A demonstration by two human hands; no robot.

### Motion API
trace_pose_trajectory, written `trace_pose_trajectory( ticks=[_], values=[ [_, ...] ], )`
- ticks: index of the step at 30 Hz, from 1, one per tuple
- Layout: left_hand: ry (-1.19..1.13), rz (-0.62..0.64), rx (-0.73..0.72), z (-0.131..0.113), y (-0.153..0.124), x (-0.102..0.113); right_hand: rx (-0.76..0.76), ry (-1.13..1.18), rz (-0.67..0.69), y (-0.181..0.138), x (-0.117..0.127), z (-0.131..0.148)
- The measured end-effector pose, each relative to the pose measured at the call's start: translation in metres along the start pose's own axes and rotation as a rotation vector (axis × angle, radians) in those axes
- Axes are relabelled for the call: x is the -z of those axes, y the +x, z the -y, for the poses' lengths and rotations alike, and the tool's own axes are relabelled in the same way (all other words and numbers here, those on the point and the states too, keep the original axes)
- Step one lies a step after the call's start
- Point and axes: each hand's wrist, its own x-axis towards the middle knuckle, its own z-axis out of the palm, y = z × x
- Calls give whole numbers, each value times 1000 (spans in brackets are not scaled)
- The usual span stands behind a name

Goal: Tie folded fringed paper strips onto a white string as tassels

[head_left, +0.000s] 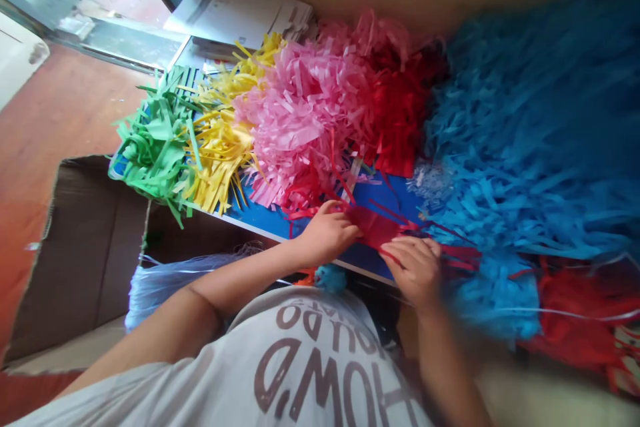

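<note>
Between my two hands, at the front edge of the blue table (260, 216), stretches a red tissue paper strip (373, 225) with fringed ends. My left hand (330, 233) pinches its left end, fingers closed. Toward its right end, my right hand (414, 263) grips the paper with thumb and fingers. Loose red strands lie about both hands. Just beyond them sits a heap of pink fringed paper (310, 100), with red fringed paper (400, 117) beside it.
Yellow fringes (220, 153) and green fringes (160, 140) lie at the table's left. A large blue fringed mass (540, 120) fills the right. Papers (245, 10) are stacked at the back. An open cardboard box (90, 233) and pale plastic string (175, 283) stand front left.
</note>
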Motion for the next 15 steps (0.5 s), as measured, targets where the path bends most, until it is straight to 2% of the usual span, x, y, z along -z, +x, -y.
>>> trace_pose_trajectory(
  ticks=[3,7,12,15],
  values=[
    [-95,-16,104,14,10,-17,-109,-59,-30,-2,-7,-6],
    [-17,-96,234,16,17,-17,-252,-215,-73,1,-18,-10],
    [119,-99,375,10,32,-17,-306,-405,-99,9,-24,-4],
    [166,-67,408,10,39,-18,-330,-462,-85,10,-25,-2]
  ],
)
